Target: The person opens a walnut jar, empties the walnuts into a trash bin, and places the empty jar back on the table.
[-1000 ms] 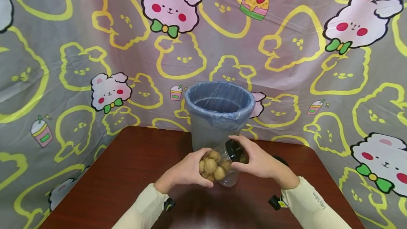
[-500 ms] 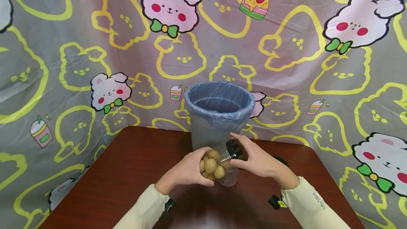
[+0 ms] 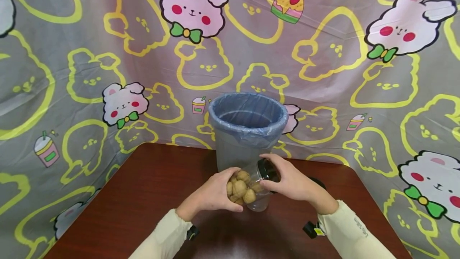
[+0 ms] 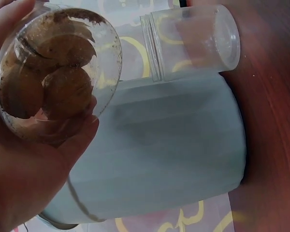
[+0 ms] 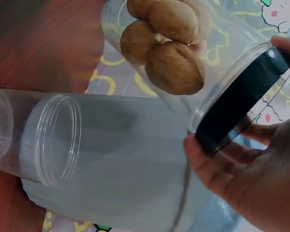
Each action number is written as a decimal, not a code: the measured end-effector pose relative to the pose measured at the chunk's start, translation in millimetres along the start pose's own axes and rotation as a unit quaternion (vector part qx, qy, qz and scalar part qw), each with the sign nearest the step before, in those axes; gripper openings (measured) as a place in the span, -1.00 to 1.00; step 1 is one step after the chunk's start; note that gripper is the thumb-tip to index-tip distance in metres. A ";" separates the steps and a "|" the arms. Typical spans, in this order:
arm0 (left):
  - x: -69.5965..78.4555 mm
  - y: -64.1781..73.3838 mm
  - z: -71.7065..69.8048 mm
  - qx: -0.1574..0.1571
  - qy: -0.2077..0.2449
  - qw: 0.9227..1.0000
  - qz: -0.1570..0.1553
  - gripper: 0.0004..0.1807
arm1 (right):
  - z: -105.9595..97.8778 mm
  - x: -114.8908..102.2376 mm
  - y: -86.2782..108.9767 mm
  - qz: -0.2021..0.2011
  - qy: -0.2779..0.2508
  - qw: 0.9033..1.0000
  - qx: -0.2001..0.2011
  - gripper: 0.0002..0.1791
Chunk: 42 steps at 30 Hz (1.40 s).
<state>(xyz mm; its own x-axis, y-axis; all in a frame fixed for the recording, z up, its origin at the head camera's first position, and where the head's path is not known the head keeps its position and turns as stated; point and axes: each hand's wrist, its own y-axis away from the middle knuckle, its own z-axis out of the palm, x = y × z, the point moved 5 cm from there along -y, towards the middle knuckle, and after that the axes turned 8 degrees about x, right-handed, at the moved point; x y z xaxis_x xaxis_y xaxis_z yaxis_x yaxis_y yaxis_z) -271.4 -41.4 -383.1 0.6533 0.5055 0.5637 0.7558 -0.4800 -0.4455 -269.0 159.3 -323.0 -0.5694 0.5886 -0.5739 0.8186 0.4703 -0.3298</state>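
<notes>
A clear jar [image 3: 252, 172] of walnuts [image 3: 239, 188] is held tilted above the table, its black lid [image 5: 244, 99] pointing up and to the right. My left hand [image 3: 215, 192] grips the jar around its bottom end, thumb below. With fingers and thumb on the rim of the lid, my right hand [image 3: 292, 180] holds the other end. The lid sits on the jar's mouth. Just behind and below stands a second clear jar [image 5: 50, 140], upright and without a lid, partly hidden by the held jar in the head view.
A grey bin [image 3: 231, 155] lined with a blue bag [image 3: 248, 129] stands at the back of the dark red-brown table [image 3: 161, 179]. A black round object [image 3: 318, 182] shows partly behind my right wrist. A patterned curtain [image 3: 143, 67] surrounds the table.
My right fingers lifted slightly along the lid, then came back down around it. The walnut jar shifted a little to the right. My left hand kept its grip.
</notes>
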 end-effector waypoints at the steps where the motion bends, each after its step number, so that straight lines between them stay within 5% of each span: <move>1: 0.1 0.0 -0.2 -0.002 0.006 1.000 0.001 0.04 | -0.2 -0.1 0.1 -0.008 -0.004 1.000 0.002 -0.21; 15: -1.8 2.3 -1.5 -0.037 0.070 0.997 -0.009 0.01 | -1.5 -3.3 1.1 -0.117 -0.014 0.993 -0.006 -0.16; 19: -1.7 2.1 -1.9 -0.025 0.050 0.998 -0.007 0.01 | -0.8 -1.3 1.4 -0.094 -0.010 0.995 -0.016 -0.10; 28: 2.5 0.8 -1.7 0.010 -0.053 0.999 -0.010 0.08 | 4.6 8.9 -0.9 0.065 0.007 0.998 -0.016 -0.13; 42: -0.1 -0.4 -3.2 0.000 0.028 1.000 -0.009 0.04 | -2.0 0.2 0.8 -0.018 0.003 1.000 0.005 -0.15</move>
<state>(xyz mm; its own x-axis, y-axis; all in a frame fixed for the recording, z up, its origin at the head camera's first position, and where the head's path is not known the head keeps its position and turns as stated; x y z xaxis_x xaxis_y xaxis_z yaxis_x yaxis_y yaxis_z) -271.9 -43.6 -380.7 0.6367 0.4730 0.6090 0.7669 -0.4711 -0.4358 -268.7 161.1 -321.8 -0.5982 0.5762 -0.5569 0.7989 0.4835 -0.3579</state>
